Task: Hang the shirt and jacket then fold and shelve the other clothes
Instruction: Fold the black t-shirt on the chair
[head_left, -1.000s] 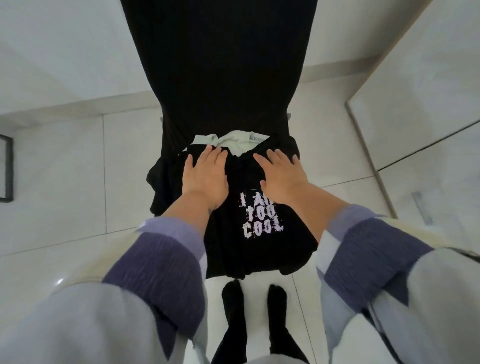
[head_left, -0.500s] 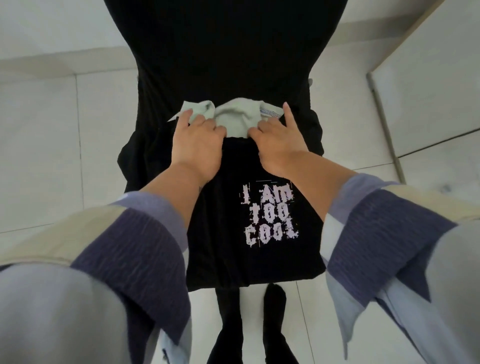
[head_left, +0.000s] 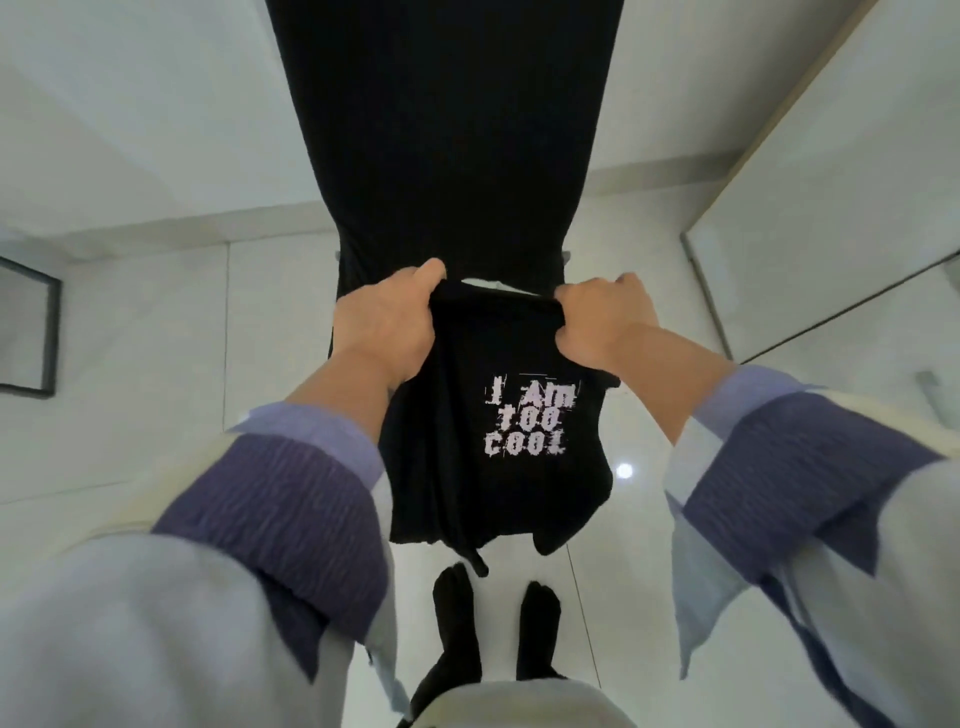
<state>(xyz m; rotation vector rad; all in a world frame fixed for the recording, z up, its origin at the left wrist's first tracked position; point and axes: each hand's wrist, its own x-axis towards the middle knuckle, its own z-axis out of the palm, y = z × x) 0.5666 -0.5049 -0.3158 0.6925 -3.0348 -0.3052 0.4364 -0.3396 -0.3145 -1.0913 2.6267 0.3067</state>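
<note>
Above the floor (head_left: 156, 332), left hand (head_left: 387, 325) and right hand (head_left: 597, 322) each grip a top corner of the black T-shirt (head_left: 493, 467), which hangs free, print toward the camera. Advice: keep the top edge taut and level; let wrinkles drop before folding.

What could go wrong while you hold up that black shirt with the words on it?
1. The black printed T-shirt hangs bunched and uneven, one lower corner drooping, so the fold may come out crooked.
2. The left hand and right hand grip only its top edge; a slip could drop it on the glossy white tiled floor.
3. Its hem dangles near the black-socked feet and could get stepped on.
</note>
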